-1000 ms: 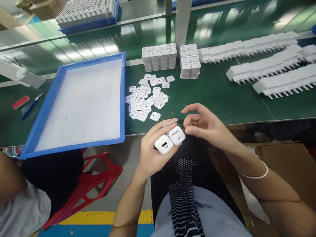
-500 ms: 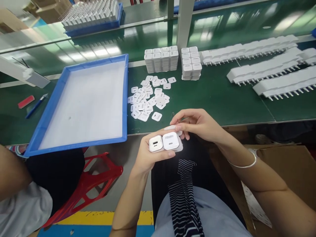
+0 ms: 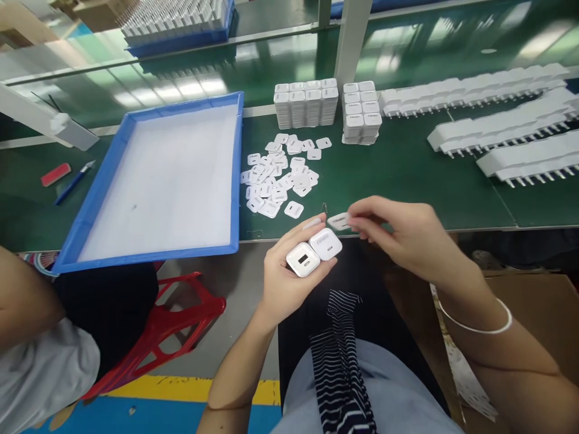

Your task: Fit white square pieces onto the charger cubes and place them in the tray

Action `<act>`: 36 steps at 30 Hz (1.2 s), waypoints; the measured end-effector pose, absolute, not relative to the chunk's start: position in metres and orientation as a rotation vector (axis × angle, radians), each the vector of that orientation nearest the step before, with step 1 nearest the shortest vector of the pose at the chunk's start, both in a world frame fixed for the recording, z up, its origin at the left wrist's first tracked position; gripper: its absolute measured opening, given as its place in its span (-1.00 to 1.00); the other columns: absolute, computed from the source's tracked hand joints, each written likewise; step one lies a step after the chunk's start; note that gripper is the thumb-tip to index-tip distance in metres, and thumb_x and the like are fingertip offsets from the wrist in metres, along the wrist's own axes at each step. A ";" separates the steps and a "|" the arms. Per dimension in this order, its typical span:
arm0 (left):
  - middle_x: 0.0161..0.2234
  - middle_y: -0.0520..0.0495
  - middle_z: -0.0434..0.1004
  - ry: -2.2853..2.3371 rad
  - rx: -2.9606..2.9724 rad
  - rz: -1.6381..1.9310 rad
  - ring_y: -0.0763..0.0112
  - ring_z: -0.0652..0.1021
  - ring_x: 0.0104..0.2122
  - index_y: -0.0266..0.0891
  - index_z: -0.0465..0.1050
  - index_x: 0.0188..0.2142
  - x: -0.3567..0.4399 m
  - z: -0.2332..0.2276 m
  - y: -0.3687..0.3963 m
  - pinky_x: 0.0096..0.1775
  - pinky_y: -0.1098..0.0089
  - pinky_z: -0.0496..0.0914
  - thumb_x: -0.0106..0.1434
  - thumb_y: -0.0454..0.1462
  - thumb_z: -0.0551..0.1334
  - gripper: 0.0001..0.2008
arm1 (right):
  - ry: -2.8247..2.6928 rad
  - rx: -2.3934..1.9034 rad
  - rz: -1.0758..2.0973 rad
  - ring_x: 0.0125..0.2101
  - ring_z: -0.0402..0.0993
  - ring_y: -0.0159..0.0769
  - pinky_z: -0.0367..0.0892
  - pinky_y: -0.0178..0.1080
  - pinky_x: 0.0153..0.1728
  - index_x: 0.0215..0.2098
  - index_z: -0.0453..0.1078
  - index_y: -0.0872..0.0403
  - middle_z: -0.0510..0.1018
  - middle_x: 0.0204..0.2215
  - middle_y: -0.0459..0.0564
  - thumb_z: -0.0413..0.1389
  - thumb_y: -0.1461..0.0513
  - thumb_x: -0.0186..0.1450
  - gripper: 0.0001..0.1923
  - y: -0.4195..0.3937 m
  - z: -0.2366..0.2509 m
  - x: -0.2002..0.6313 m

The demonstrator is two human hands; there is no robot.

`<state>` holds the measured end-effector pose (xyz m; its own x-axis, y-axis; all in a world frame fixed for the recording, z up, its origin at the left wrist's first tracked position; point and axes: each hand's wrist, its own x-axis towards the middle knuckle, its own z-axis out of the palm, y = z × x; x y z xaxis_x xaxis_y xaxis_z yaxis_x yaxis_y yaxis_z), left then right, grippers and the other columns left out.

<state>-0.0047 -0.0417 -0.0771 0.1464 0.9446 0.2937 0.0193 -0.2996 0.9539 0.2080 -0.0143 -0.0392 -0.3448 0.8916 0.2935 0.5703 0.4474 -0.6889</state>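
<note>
Head view: two hands (image 3: 280, 274) (image 3: 402, 235) hold white charger parts by the counter's (image 3: 398, 175) near edge.
Left hand's fingers wrap two white charger blocks (image 3: 303, 259) side by side, just off that edge; the right hand's fingers pinch a thin white cover (image 3: 337, 221) near them. Loose covers (image 3: 271, 175) lie farther back, right of a blue-rimmed tray (image 3: 236, 181); neat stacks (image 3: 306, 105) stand toward the far edge.

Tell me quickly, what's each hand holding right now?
Left hand: closed, holding two white blocks and a thin white piece.
Right hand: closed, pinching a white cover by its edge.
</note>
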 end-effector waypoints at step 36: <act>0.17 -0.20 0.53 0.991 1.960 1.340 0.17 0.57 0.13 -0.17 0.49 0.12 0.007 -0.082 -0.025 0.13 0.17 0.53 0.27 -0.33 0.38 -0.59 | -1.632 -0.994 1.520 -0.59 0.41 -0.44 0.37 -0.35 -0.54 -0.12 0.37 0.05 0.54 -0.53 -0.15 0.21 0.30 0.35 -0.84 -0.016 -0.028 0.186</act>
<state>0.0070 -0.0255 -0.0825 0.2268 0.8210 0.5239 0.2600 -0.5695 0.7798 0.1858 -0.0157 -0.0284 -0.4726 0.8811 -0.0169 0.0795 0.0235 -0.9966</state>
